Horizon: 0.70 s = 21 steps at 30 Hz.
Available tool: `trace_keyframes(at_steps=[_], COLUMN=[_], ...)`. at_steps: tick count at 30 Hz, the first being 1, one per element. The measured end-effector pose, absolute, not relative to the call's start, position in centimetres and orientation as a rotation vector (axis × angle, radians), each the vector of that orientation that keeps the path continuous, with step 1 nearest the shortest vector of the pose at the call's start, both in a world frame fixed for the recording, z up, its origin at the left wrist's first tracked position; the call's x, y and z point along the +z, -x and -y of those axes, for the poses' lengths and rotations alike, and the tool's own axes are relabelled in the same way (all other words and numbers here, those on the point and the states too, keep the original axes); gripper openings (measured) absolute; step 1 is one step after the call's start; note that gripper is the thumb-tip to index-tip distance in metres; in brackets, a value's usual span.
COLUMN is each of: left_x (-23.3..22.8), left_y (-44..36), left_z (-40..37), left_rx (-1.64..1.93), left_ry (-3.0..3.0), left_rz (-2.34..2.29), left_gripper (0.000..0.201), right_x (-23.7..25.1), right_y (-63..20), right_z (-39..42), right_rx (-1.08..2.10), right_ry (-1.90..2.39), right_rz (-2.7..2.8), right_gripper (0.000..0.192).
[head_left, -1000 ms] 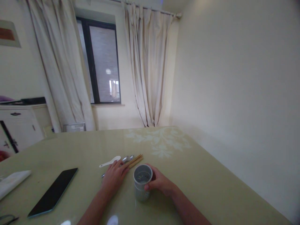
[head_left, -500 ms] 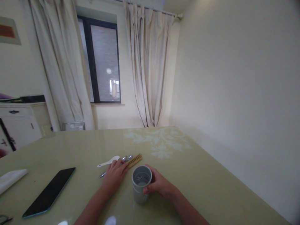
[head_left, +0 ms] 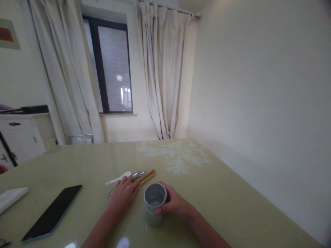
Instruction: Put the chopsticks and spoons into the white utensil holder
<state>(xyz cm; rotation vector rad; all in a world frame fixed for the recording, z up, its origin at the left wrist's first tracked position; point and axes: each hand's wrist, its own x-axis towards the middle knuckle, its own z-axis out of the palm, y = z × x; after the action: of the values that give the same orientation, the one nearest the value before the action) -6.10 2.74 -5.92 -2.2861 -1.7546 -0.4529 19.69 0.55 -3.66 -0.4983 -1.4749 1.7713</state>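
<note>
My right hand [head_left: 173, 203] wraps round a grey utensil holder [head_left: 153, 215], a round cup with small dark holes showing in its bottom. It stands upright on the table, thumb on its near side. To its left, my left hand [head_left: 125, 191] lies with fingers stretched over some cutlery. From beneath it stick out a bundle of wooden chopsticks [head_left: 148, 176] and two metal spoons [head_left: 142, 173]. Just past the fingertips rests a white soup spoon [head_left: 117, 178]. The palm hides the lower ends of the chopsticks and most of the metal handles.
A dark tablet-like slab [head_left: 53, 213] lies on the glossy greenish table [head_left: 88, 162] at the left, with a white folded item [head_left: 11, 198] farther left. Part of a small dark object [head_left: 3, 242] shows at the lower left corner. The wall [head_left: 258, 120] borders the table's right side.
The view has shifted slightly. Both hands hold nearly the same places, the right on the utensil holder and the left over the cutlery.
</note>
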Motion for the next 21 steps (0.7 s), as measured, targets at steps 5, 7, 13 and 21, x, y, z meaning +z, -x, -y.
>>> trace_keyframes(at_steps=[5, 7, 13, 21], left_x=[-5.9, -6.1, -6.5, -6.5], left_y=[6.2, 6.3, 6.5, 6.7], left_z=[-2.7, -2.8, -3.0, -2.8], left_rx=[-0.479, -0.470, -0.517, -0.511], left_ry=[2.269, 2.279, 2.245, 2.238], left_rz=[1.741, 1.739, 1.769, 1.775], left_gripper=[0.033, 0.032, 0.031, 0.027], right_x=[-3.4, -2.8, -1.5, -3.1], right_y=[-20.0, -20.4, -21.4, -21.2], right_z=[-0.9, -1.2, -1.9, -0.5], right_rx=[1.725, 1.704, 1.700, 1.594], right_ry=[0.544, 0.571, 0.605, 0.616], right_rz=[1.543, 1.622, 1.813, 1.787], right_gripper=[0.080, 0.082, 0.085, 0.089])
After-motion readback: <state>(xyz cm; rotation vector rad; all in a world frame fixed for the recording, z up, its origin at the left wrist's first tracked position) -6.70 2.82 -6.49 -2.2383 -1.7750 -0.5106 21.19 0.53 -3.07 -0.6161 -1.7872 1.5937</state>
